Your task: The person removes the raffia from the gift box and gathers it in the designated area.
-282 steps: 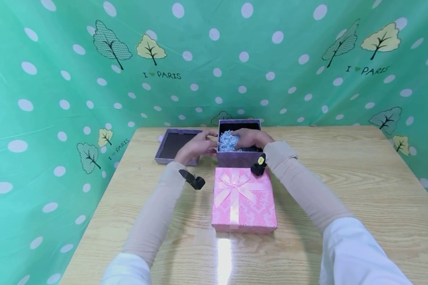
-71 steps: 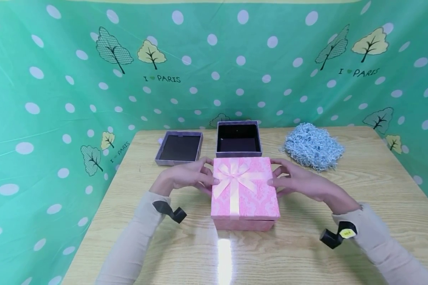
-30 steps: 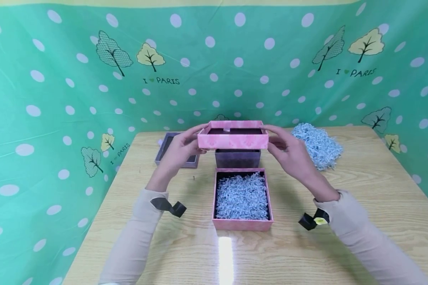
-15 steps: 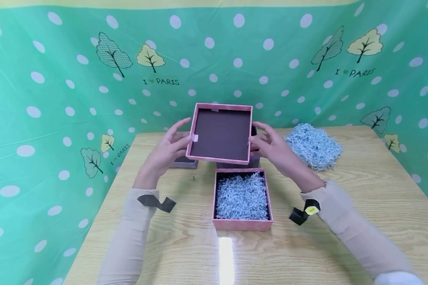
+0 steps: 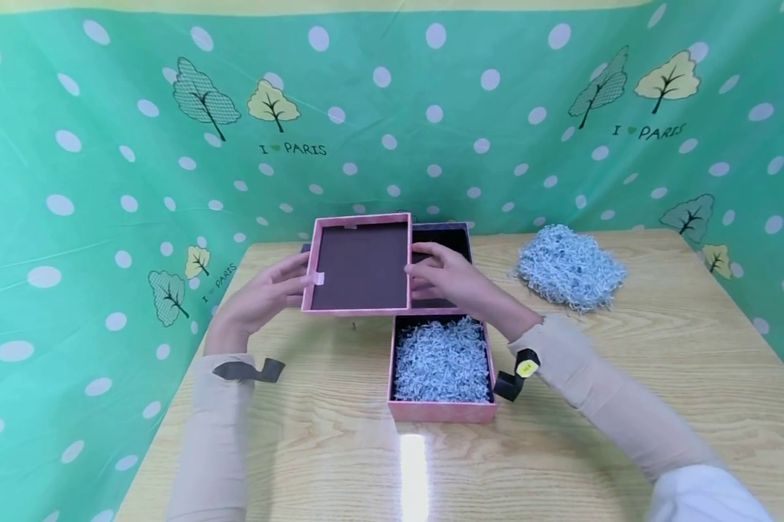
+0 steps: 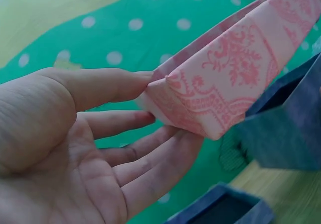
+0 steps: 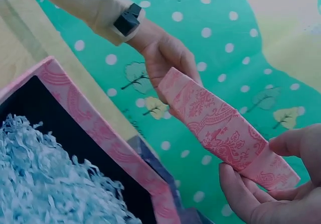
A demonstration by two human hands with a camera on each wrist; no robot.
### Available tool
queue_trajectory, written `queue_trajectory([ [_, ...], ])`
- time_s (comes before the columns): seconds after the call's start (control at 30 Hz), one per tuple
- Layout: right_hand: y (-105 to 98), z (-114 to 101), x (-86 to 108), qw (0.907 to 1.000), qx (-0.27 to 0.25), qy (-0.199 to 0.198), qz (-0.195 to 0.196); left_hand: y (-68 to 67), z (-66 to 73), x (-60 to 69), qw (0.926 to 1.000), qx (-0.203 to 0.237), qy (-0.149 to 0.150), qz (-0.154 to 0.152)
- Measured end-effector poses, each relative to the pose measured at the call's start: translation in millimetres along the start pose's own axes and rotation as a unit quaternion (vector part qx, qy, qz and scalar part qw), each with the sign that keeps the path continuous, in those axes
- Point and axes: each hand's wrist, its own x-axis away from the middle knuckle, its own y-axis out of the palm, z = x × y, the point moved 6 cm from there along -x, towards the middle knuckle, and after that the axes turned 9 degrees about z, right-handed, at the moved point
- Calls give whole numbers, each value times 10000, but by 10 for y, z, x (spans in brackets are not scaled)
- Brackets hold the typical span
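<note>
A pink patterned box lid [image 5: 362, 264], its dark inside turned toward me, is held in the air by both hands. My left hand [image 5: 257, 301] pinches its left side; the left wrist view shows the thumb at the rim and the fingers [image 6: 155, 169] under a corner of the lid [image 6: 235, 63]. At the opposite side my right hand [image 5: 453, 279] grips the edge between thumb and fingers, also visible in the right wrist view [image 7: 281, 194]. Below stands the uncovered pink box [image 5: 440, 413], filled with blue shredded paper [image 5: 440, 362].
Behind the pink box stands an uncovered purple box [image 5: 440, 226], partly covered by the lid and right hand. Its purple lid [image 6: 220, 209] lies to the left, mostly hidden in the head view. A heap of blue shredded paper [image 5: 569, 268] sits at the back right, before a green curtain [image 5: 535, 145].
The pink lid was lifted off its box and tipped inside-up; both hands have carried it leftward. Earlier, blue paper came out of the purple box and now lies heaped at the right.
</note>
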Motion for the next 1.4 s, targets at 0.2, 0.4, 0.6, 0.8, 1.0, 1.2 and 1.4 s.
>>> queue_trajectory([
  [0.2, 249, 99, -85, 9993, 53, 282, -255, -218, -144, 115, 10000, 17, -63, -57],
  [0.4, 499, 186, -139, 9984, -21, 427, -368, -415, -279, 224, 9996, 161, -191, -149],
  [0.6, 771, 277, -177, 9962, -59, 710, -508, -577, -403, 353, 9988, 277, -326, -227],
  [0.8, 1006, 387, -231, 9926, -232, 1024, -609, -739, -557, 485, 9984, 213, -503, -162],
  [1.0, 1214, 510, -256, 9894, -371, 1237, -659, -846, -699, 588, 9962, 229, -825, -163],
  [1.2, 1351, 654, -270, 9875, -347, 1410, -617, -886, -818, 648, 9915, 89, -1291, -166],
  [1.4, 1490, 690, -238, 9855, -24, 1534, -724, -922, -952, 709, 9836, -85, -1798, -131],
])
